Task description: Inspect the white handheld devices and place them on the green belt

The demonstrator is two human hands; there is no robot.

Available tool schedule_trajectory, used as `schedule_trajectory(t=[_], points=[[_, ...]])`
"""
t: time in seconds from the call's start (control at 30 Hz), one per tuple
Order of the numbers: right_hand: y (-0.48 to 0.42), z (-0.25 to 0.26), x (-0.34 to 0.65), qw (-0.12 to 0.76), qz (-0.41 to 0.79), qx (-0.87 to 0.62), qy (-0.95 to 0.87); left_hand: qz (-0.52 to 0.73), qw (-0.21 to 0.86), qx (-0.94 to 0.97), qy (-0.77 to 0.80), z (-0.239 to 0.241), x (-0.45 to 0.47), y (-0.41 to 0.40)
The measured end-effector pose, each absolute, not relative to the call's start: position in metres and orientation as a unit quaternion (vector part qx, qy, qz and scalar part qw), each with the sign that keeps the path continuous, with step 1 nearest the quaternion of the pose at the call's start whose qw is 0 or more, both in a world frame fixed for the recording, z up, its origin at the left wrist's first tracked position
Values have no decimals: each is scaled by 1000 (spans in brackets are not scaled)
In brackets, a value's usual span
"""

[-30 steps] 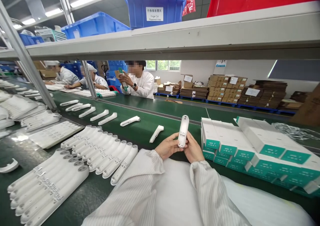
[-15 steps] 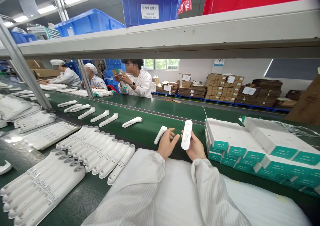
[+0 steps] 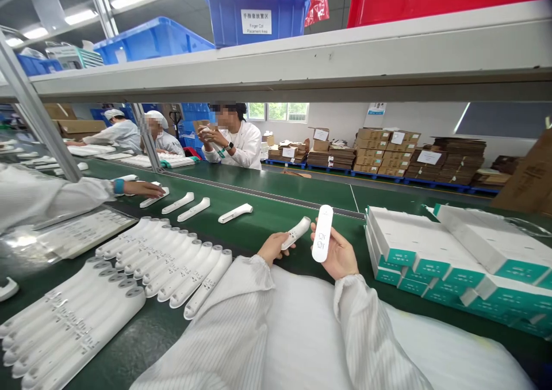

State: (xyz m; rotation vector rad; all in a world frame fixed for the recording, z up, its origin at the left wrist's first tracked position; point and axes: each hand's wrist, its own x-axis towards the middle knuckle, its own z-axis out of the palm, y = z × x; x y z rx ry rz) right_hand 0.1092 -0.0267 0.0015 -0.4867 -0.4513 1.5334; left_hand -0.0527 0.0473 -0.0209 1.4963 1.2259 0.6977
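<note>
My left hand point(image 3: 273, 248) is closed around the lower end of a white plastic handheld device housing point(image 3: 298, 231), whose wider, bent end points up and right. In my right hand point(image 3: 340, 255) a flat white oblong cover point(image 3: 322, 233) with printed round symbols stands nearly upright, its printed side facing me. The two pieces are close but apart. Further up the green belt point(image 3: 254, 237) lie several similar housings, one of them a white housing point(image 3: 235, 213) left of my hands.
Rows of white housings point(image 3: 190, 269) lie at the left. White and teal boxes point(image 3: 431, 246) are stacked at the right. A co-worker's hand point(image 3: 144, 189) reaches in from the left onto a housing. A shelf point(image 3: 276, 71) with blue bins point(image 3: 254, 13) runs overhead.
My left hand has taken hold of the housing on the belt and tilted it. My right hand keeps the cover almost in place. A co-worker's arm has come in from the left.
</note>
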Motion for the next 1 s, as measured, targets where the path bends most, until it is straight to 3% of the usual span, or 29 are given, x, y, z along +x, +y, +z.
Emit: schedule_trajectory(t=[0.1, 0.2, 0.3, 0.43, 0.53, 0.67, 0.73, 0.8, 0.9, 1.0], points=[[-24, 0, 118, 674, 643, -288, -221, 358, 686, 474, 420, -19, -47, 39], [-17, -9, 129, 690, 519, -424, -275, 364, 762, 420, 334, -16, -41, 30], [-10, -24, 138, 648, 343, -600, -321, 347, 783, 438, 273, -12, -38, 23], [-4, -44, 148, 461, 165, -780, -390, 334, 785, 464, 239, -10, -37, 19], [-3, -52, 152, 362, 123, -821, -424, 324, 790, 471, 223, -10, -37, 18], [-6, -50, 149, 348, 112, -827, -428, 318, 792, 476, 213, -10, -38, 17], [-7, -43, 144, 378, 89, -812, -437, 315, 794, 479, 204, -10, -40, 17], [-7, -35, 136, 467, 96, -750, -458, 314, 794, 483, 196, -10, -41, 18], [-3, -27, 119, 626, 241, -591, -448, 325, 773, 508, 198, -12, -39, 19], [1, -26, 105, 680, 385, -484, -393, 351, 699, 581, 227, -17, -32, 19]])
